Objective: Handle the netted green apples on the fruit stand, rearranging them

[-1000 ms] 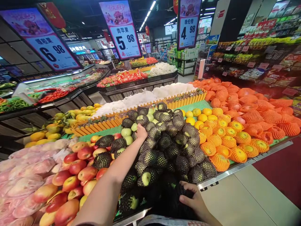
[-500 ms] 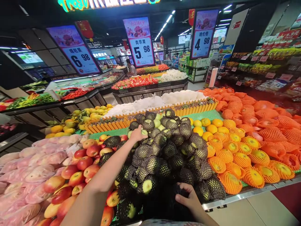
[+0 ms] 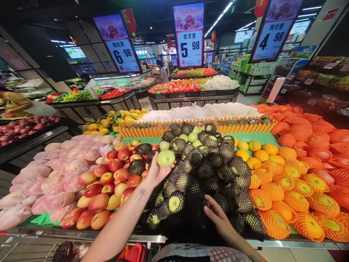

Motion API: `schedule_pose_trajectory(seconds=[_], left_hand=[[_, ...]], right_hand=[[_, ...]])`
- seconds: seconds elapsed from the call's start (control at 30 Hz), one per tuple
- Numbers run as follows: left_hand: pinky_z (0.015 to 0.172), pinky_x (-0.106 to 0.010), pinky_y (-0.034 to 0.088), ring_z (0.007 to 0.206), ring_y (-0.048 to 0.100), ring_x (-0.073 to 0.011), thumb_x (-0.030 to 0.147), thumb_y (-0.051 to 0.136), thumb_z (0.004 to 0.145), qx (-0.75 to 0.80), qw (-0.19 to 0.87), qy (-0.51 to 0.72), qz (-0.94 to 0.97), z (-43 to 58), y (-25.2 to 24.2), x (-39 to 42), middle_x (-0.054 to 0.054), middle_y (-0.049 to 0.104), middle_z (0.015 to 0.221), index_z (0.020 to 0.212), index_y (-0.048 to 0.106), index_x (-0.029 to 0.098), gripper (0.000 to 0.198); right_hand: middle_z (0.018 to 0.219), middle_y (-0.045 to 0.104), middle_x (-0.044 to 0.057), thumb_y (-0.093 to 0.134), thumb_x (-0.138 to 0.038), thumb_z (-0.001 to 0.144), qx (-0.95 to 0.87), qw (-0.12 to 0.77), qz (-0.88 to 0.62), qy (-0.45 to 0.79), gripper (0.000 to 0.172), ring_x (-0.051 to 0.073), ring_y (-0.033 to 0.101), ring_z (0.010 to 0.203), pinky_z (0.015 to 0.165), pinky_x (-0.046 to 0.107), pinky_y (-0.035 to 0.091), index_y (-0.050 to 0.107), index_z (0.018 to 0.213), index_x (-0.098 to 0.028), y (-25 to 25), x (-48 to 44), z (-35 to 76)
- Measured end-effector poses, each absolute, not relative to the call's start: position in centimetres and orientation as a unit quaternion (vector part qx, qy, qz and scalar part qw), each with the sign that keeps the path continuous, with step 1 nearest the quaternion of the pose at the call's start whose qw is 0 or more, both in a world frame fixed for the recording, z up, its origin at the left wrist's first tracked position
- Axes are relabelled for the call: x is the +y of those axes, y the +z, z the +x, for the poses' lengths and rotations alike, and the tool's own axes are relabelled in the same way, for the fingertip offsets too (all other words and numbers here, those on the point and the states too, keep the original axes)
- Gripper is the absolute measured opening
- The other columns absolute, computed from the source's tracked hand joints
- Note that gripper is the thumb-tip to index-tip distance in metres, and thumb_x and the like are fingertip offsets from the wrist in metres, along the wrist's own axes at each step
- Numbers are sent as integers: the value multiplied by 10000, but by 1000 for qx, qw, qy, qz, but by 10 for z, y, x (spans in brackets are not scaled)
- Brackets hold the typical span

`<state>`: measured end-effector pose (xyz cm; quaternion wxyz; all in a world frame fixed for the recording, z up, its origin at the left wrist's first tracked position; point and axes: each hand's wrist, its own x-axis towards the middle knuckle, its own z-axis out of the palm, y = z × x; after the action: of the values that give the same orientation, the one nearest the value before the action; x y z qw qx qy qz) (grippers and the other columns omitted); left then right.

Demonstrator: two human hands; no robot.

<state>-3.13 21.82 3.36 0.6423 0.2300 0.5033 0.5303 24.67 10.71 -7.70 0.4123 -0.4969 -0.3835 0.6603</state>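
My left hand (image 3: 156, 175) reaches over the pile with its palm turned up, its fingers curled under a bare green apple (image 3: 165, 158). Lower and to the right, my right hand (image 3: 217, 211) has its fingers bent against a black mass (image 3: 195, 218). That mass is too dark to make out, and so is what the fingertips hold. Between and beyond the hands lie green apples in black net sleeves (image 3: 203, 171), heaped up. A few bare green apples (image 3: 192, 137) show near the top of the heap.
Red apples (image 3: 121, 174) and pink-wrapped fruit (image 3: 77, 163) lie to the left. Oranges in orange nets (image 3: 283, 185) lie to the right. A yellow picket-style border (image 3: 245, 126) runs behind. A metal edge (image 3: 156, 238) bounds the stand. Price screens (image 3: 188, 36) hang ahead.
My left hand has drawn back from the upper heap and turned palm up, with the green apple now in plain sight. My right hand stays low by the dark mass. The view has swung left.
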Motion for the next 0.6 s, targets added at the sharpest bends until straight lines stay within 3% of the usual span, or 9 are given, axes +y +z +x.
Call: schedule_pose_trajectory(seconds=[0.1, 0.17, 0.23, 0.3, 0.37, 0.47, 0.53, 0.6], left_hand=[[586, -196, 586, 792, 756, -201, 549, 271, 1050, 372, 715, 581, 115, -6, 40, 184, -175, 752, 979, 1314, 544, 68, 613], [566, -220, 583, 774, 759, -223, 565, 260, 1046, 347, 731, 581, 92, 11, 39, 168, -183, 752, 959, 1285, 564, 57, 639], [532, -233, 559, 675, 739, -215, 631, 215, 1023, 332, 745, 571, 99, 28, 34, 155, -176, 744, 881, 1180, 622, 47, 729], [571, -249, 555, 702, 742, -231, 701, 171, 991, 323, 749, 566, 120, 45, 27, 143, -178, 739, 847, 1067, 675, 44, 832], [688, -278, 567, 830, 751, -268, 776, 183, 946, 325, 747, 562, 146, 63, 18, 129, -203, 751, 887, 1009, 710, 37, 909], [864, -348, 547, 927, 728, -301, 880, 398, 819, 318, 769, 525, 177, 89, 1, 105, -204, 766, 960, 1006, 744, 50, 919], [944, -368, 513, 988, 704, -311, 883, 585, 703, 315, 792, 497, 165, 101, -13, 90, -171, 773, 978, 997, 760, 82, 871], [991, -364, 481, 1031, 686, -312, 857, 699, 613, 334, 777, 511, 151, 109, -28, 78, -139, 775, 972, 1005, 761, 117, 840]], right_hand=[[1286, 707, 107, 782, -641, 719, -559, 378, -477, 563, 662, 318, 642, 1179, 1103, 519, 450, 709, 1245, -246, -61, 114, 259], [1263, 718, 122, 707, -583, 822, -660, 361, -448, 484, 563, 320, 659, 1143, 1056, 507, 486, 696, 1262, -232, -43, 119, 265], [1182, 744, 123, 622, -523, 910, -730, 335, -408, 434, 465, 299, 684, 1057, 961, 449, 528, 687, 1257, -221, -21, 123, 267], [1010, 759, 89, 570, -465, 965, -783, 283, -349, 431, 350, 243, 687, 888, 819, 355, 531, 707, 1168, -215, 1, 125, 267], [810, 704, 27, 572, -434, 980, -819, 222, -269, 456, 275, 178, 619, 724, 695, 283, 472, 723, 974, -204, 17, 124, 266], [631, 549, -33, 641, -481, 935, -818, 217, -221, 484, 370, 129, 483, 619, 615, 252, 385, 653, 713, -185, 22, 121, 269], [578, 501, -43, 698, -547, 873, -799, 258, -249, 482, 428, 125, 441, 591, 599, 253, 376, 642, 653, -184, 15, 120, 277], [582, 559, -26, 746, -596, 806, -781, 287, -293, 470, 432, 144, 485, 600, 622, 267, 418, 695, 670, -190, 2, 122, 288]])
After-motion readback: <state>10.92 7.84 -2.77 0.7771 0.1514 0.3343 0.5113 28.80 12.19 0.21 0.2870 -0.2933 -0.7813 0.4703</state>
